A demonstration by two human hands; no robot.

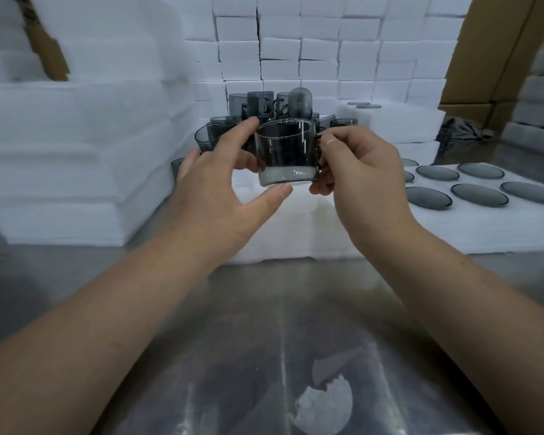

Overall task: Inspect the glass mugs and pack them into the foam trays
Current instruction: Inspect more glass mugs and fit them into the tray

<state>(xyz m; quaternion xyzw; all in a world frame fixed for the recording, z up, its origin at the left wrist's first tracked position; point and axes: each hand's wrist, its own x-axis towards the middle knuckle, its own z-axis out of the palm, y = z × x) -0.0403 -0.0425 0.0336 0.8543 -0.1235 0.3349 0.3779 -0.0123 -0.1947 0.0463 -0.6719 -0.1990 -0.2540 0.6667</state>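
Right hand [358,171] pinches the handle [319,149] of the glass mug [285,152], and my left hand [214,189] brackets it, forefinger tip at the rim, thumb under the base. I've got it held up over the white foam tray [296,221], just in front of the heap of mugs [264,105]. I judge this as mid-inspection: the heap is unpacked, while the tray at right [453,227] shows grey glass rounds [479,194] seated in it, mug bases or lids, I can't tell. Mouth up, axis near vertical, handle pointing right.
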